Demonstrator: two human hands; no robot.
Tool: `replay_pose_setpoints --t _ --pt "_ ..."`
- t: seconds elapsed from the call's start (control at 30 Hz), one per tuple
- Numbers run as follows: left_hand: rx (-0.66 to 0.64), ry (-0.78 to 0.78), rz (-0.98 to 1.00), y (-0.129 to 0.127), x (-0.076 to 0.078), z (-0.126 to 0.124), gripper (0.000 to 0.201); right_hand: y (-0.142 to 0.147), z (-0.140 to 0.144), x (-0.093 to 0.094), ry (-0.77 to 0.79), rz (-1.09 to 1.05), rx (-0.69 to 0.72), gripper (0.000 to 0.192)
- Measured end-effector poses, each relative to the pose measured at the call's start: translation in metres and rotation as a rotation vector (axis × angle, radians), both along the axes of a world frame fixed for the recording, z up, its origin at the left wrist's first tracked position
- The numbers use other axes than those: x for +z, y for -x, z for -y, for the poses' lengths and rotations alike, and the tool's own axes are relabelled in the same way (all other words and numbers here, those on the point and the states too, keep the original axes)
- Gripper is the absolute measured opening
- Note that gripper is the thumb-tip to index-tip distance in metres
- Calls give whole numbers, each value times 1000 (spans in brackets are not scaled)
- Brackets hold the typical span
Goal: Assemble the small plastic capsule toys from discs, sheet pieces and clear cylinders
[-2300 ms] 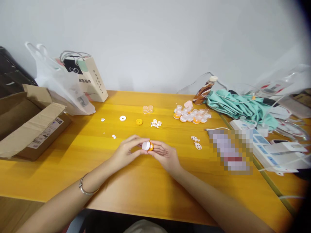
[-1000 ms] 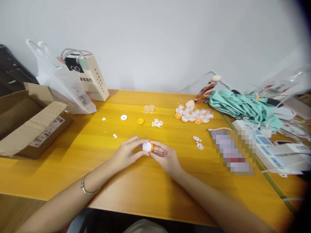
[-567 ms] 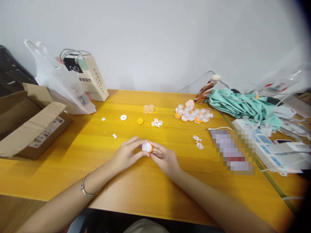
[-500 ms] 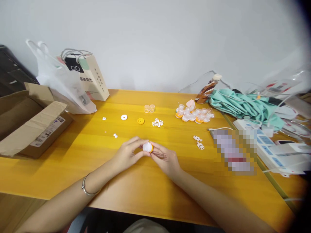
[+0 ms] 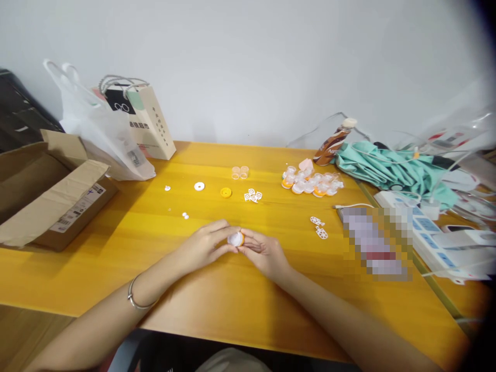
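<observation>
A: Is any writing legible, going left to right?

B: The cardboard box (image 5: 46, 196) at the far left is showing a white shipping label with a barcode; its text is too small to read. The paper bag (image 5: 149, 124) behind the white plastic bag (image 5: 104, 134) is carrying printed characters, not readable here. The brown bottle (image 5: 333, 142) at the far right is bearing white lettering, too blurred to read.

A: Counts of the loose parts on the yellow table (image 5: 116, 268)?

B: One white disc (image 5: 199, 186), one orange disc (image 5: 226, 192), two clear cups (image 5: 239, 172) standing side by side, one cluster of white lattice pieces (image 5: 252, 196), and two more lattice pieces (image 5: 318, 227) lying further right. The pile of orange-and-clear pieces (image 5: 310, 183) cannot be counted.

A: Where is the white-and-orange cap (image 5: 236, 239) sitting relative to the hands?

B: It is sitting between them, near the table's middle. The left hand (image 5: 203, 246) is gripping it by the fingertips from the left. The right hand (image 5: 263, 253) is gripping it from the right, fingers curled around the orange side. Both hands are resting low over the tabletop.
</observation>
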State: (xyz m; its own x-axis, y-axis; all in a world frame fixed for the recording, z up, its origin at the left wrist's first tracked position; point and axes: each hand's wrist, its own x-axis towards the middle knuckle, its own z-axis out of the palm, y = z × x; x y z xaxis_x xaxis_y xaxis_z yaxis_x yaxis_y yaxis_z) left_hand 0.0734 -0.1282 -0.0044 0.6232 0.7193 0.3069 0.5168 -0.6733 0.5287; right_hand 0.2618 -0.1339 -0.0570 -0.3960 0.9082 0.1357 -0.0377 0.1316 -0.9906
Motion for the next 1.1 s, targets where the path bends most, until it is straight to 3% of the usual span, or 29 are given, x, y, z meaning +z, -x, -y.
replay_pose_setpoints --t 0.27,0.5,0.63,0.73,0.83,0.93,1.03,1.1 --pt "88 32 68 -2 -3 1 31 3 -1 4 119 -95 -36 36" --pt "164 54 138 8 14 -3 32 -1 -7 11 241 -116 -134 40" --pt "177 98 -73 20 17 -10 25 -4 -11 14 270 -149 -120 41" --pt "118 131 -244 24 7 -14 20 -6 -11 16 265 -149 -85 42" --pt "82 132 -296 26 -4 -16 21 -7 -9 18 252 -137 -49 42" --pt "75 97 -254 25 -5 -15 27 -7 -8 20 252 -149 -11 42" --pt "108 41 -138 19 3 -8 37 -6 -8 22 260 -157 2 41" --pt "118 4 -8 12 9 -3 33 -5 -8 22 265 -150 0 40"
